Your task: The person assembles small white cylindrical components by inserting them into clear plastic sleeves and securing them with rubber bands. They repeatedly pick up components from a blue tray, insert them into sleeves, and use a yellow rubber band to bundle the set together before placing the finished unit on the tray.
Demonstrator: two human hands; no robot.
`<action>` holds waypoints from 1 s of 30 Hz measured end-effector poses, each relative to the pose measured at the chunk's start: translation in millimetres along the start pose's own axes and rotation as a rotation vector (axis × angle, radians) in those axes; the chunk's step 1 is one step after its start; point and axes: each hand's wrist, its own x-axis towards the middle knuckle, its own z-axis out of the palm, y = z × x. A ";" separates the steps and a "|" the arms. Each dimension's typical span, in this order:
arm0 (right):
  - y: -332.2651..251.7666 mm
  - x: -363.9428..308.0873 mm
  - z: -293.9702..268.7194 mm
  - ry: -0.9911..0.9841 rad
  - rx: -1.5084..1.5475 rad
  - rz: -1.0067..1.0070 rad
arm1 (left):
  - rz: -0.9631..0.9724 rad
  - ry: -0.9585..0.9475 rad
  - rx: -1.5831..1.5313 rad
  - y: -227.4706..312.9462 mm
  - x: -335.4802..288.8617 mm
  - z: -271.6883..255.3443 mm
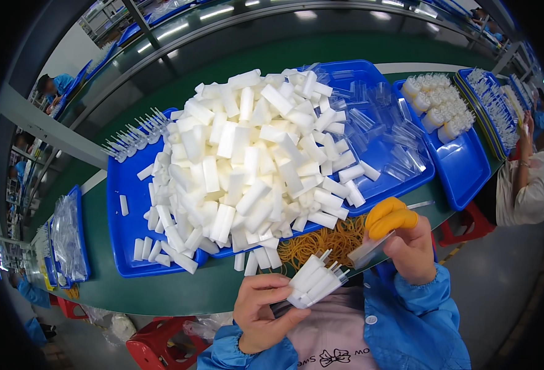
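Observation:
My left hand [262, 311] pinches a small bundle of white cylinders in clear plastic tubes [317, 282], with thin stems sticking out of the upper end. To its right, my right hand [404, 240], wearing orange finger cots [388, 217], is closed on a clear plastic piece [370, 250]; its exact shape is hard to make out. Beyond both hands rises a large heap of white foam-like sticks [241, 160]. Tan rubber bands [324, 245] lie between that heap and my hands.
Blue trays [124, 246] hold the heap and loose clear tubes [407, 148]. At right, another blue tray [466, 179] carries white-and-clear parts [438, 105]. Stemmed parts [137, 134] stand at the far left. Red stools [155, 345] sit below the green table [222, 287]. A co-worker [524, 179] is at right.

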 end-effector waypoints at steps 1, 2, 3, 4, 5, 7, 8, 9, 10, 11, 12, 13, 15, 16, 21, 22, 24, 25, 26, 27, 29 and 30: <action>2.3 0.0 0.6 0.015 -0.011 -0.010 | 0.007 -0.003 -0.004 -0.3 0.3 0.6; 4.6 0.2 1.7 0.027 -0.022 -0.021 | 0.015 -0.005 -0.008 -0.4 0.6 1.0; 6.6 -0.5 3.6 0.051 -0.007 -0.021 | 0.015 -0.009 -0.005 0.3 1.4 1.4; 8.7 -2.1 5.9 0.075 0.007 -0.020 | 0.014 -0.013 -0.003 1.6 2.4 2.0; 10.2 -3.3 8.2 0.099 0.024 -0.019 | 0.013 -0.017 0.001 2.5 2.8 2.3; 9.4 -4.4 12.9 0.078 0.082 0.012 | 0.017 -0.015 0.001 1.6 2.4 3.1; 9.2 -4.9 14.3 0.067 0.112 0.028 | 0.019 -0.014 0.002 1.3 2.2 3.4; 9.7 -5.8 14.7 0.047 0.111 0.037 | 0.018 -0.019 0.015 1.7 1.9 3.2; 10.4 -6.7 14.9 0.027 0.110 0.047 | 0.016 -0.025 0.028 2.6 1.4 3.0; 10.5 -7.2 15.2 0.009 0.107 0.057 | 0.015 -0.032 0.039 3.4 1.5 2.8; 10.1 -7.0 15.5 0.005 0.082 0.034 | 0.021 -0.049 0.085 4.8 2.1 2.5; 9.3 -6.7 15.9 0.001 0.057 0.011 | 0.028 -0.066 0.132 7.2 3.2 2.2; 9.1 -6.7 16.4 0.004 -0.004 -0.029 | 0.014 -0.135 0.249 14.4 8.1 2.3; 8.4 -6.9 16.3 0.010 -0.041 -0.048 | -0.005 -0.188 0.320 21.0 13.7 3.5; 6.2 -4.4 14.7 -0.010 -0.114 -0.080 | -0.040 -0.302 0.324 23.4 15.3 6.8; 6.0 -3.4 15.6 -0.006 -0.099 -0.066 | -0.039 -0.314 0.323 20.7 12.6 6.0; 5.3 -1.5 14.9 -0.029 -0.097 -0.028 | -0.013 -0.352 0.321 15.9 12.0 4.1; 4.5 -0.1 12.9 -0.058 -0.108 -0.004 | 0.012 -0.379 0.323 13.9 14.1 3.3; 4.3 0.4 11.3 -0.089 -0.115 0.021 | 0.035 -0.404 0.329 13.5 14.9 2.9; 4.7 -0.1 10.5 -0.097 -0.109 0.034 | -0.007 -0.381 0.298 14.7 13.6 3.2; 5.9 -1.0 9.4 -0.115 -0.098 0.060 | -0.091 -0.332 0.236 17.6 9.6 6.0; 5.7 -1.7 9.0 -0.109 -0.142 0.023 | -0.118 -0.207 0.163 17.1 8.5 9.8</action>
